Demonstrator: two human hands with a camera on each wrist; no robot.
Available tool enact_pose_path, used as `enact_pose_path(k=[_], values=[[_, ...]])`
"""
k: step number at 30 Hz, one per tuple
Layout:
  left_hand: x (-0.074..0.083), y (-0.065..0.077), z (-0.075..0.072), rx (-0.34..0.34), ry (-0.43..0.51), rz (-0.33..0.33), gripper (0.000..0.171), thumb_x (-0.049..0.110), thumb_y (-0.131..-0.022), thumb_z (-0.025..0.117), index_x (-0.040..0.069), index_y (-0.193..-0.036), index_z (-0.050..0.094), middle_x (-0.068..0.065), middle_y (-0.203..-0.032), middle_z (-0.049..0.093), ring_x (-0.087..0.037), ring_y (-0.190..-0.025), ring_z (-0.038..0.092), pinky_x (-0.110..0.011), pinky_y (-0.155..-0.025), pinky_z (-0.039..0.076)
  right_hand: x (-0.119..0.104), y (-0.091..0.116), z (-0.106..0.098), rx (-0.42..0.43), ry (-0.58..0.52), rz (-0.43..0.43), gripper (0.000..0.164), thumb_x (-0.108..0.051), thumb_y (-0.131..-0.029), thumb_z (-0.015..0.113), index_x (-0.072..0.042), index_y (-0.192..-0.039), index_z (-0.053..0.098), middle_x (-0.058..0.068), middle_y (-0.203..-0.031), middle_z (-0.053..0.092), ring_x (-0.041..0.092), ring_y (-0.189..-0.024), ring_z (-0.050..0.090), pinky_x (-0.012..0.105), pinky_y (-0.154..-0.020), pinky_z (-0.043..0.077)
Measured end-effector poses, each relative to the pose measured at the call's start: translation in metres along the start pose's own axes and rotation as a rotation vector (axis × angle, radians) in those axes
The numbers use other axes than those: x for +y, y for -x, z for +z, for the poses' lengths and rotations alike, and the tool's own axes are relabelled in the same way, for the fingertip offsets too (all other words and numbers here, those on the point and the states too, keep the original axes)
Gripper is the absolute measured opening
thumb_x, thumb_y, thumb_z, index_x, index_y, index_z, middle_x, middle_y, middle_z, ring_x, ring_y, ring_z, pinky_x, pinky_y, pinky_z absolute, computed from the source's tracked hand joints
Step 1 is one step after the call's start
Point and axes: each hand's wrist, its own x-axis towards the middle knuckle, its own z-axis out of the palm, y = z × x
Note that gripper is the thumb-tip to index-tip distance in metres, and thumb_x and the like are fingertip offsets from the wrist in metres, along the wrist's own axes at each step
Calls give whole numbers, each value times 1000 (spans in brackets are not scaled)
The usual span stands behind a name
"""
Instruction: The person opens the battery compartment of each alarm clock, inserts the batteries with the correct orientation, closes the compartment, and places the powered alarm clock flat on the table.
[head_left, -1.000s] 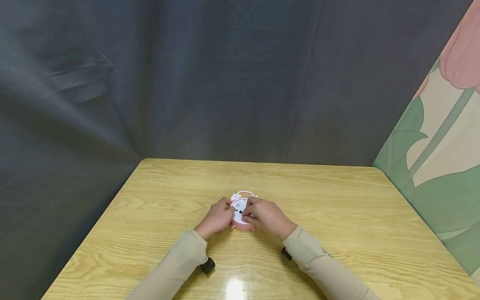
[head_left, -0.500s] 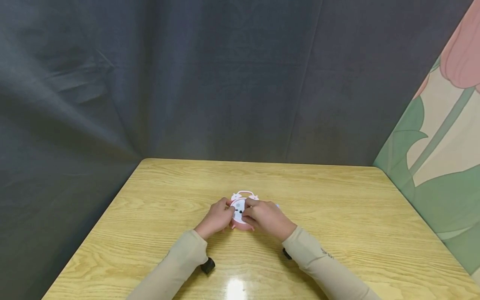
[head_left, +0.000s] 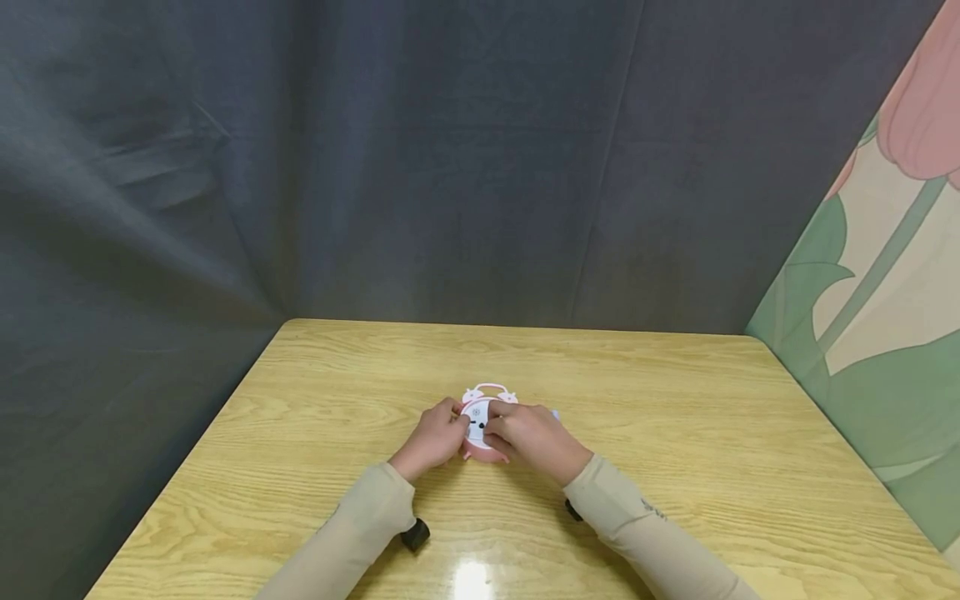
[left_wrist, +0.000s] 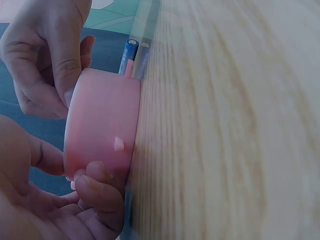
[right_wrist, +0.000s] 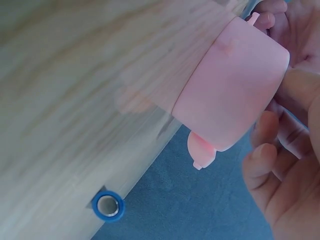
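A pink alarm clock [head_left: 487, 452] lies flat on the table, its white back with a black knob turned up and its twin bells pointing away from me. My left hand [head_left: 432, 437] grips the clock's left side, with the thumb on the back and fingers around the pink casing, as the left wrist view shows. Over the right part of the back, my right hand [head_left: 536, 436] has its fingers curled, thumb and index tips at the surface near the knob. The tips hide the spot they work on. A blue battery [right_wrist: 108, 206] stands past the bells in the right wrist view.
The wood-grained table [head_left: 315, 400] extends around the clock. A dark curtain [head_left: 450, 167] hangs behind and left of it, and a floral panel [head_left: 885, 333] flanks the right side. Batteries [left_wrist: 129, 55] show beside the clock in the left wrist view.
My right index finger has drawn in slightly toward me, uncovering the clock's right bell and a bit of blue to its right. My left hand keeps its grip, and the clock stays put.
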Motion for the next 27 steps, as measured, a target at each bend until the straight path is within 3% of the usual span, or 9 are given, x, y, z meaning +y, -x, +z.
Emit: enact_pose_path(k=[12, 20, 27], values=[[0, 0, 1, 7, -11, 14, 28, 17, -97, 43, -1, -114, 55, -6, -65, 60, -11, -43, 44, -22, -40, 37, -2, 0, 0, 6, 23, -25, 19, -10, -89, 74, -20, -75, 67, -8, -82, 52, 1, -61, 41, 16, -51, 37], [1, 0, -1, 16, -36, 32, 27, 16, -96, 44, -2, -113, 56, -6, -69, 58, -11, -46, 45, -24, -42, 38, -3, 0, -2, -3, 52, -20, 16, -11, -89, 75, -19, -77, 67, -6, -85, 56, 2, -62, 46, 17, -50, 40], [1, -1, -1, 20, -60, 29, 28, 18, -96, 45, -1, -112, 57, -6, -74, 56, -12, -49, 45, -25, -45, 37, -4, 0, -4, -8, 13, 0, 29, 5, -80, 71, -20, -71, 61, -7, -80, 51, 2, -61, 40, 17, -51, 33]])
